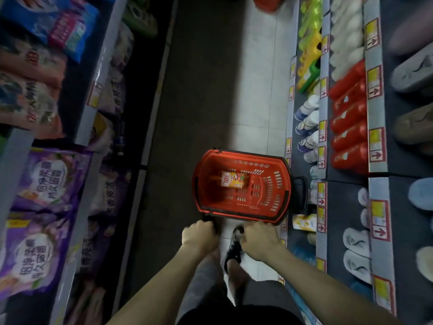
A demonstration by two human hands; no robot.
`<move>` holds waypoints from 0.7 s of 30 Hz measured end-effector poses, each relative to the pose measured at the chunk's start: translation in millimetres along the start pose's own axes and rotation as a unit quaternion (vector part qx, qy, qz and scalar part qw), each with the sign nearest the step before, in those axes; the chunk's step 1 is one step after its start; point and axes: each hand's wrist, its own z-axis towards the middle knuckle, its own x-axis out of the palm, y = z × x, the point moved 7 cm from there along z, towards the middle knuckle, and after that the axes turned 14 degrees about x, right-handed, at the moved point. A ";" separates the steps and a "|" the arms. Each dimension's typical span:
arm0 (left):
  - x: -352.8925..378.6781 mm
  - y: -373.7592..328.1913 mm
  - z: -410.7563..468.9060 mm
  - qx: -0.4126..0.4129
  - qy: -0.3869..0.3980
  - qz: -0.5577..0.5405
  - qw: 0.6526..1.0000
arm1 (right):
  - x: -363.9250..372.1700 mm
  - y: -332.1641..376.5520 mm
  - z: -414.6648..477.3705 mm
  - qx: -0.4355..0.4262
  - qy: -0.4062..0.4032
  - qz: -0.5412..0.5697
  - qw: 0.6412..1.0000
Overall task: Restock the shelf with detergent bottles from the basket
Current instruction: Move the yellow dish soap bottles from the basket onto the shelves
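A red plastic basket (pixel 269 184) hangs low over the aisle floor in front of me. One orange detergent bottle (pixel 230 180) lies on its side inside it. My left hand (pixel 199 235) grips the basket's near left corner, fingers curled over the rim. My right hand (pixel 260 238) grips the near right edge the same way. To the right stand shelves (pixel 322 141) with red, yellow, green and white-blue bottles. A yellow-white bottle (pixel 304 222) lies on the low shelf beside the basket.
Purple and blue detergent bags (pixel 39 184) fill the left shelves. Slippers (pixel 358 245) lie on the far right shelves. Another red basket (pixel 267 3) sits far down the aisle. My foot in a dark shoe (pixel 234 249) stands under the basket on the tiled floor.
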 end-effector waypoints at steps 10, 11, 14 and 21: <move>-3.4 24.2 123.9 0.076 0.047 0.040 0.995 | 13.9 15.0 131.9 0.073 0.047 0.009 0.996; -7.1 26.8 136.4 0.078 0.047 0.041 0.995 | 13.4 14.9 144.6 0.076 0.047 0.012 0.996; -12.9 38.1 183.3 0.083 0.046 0.048 0.994 | 14.2 10.8 189.7 0.082 0.034 0.032 0.996; 13.1 63.2 305.6 0.063 0.047 0.048 0.996 | 50.2 0.1 303.4 0.080 0.027 -0.002 0.996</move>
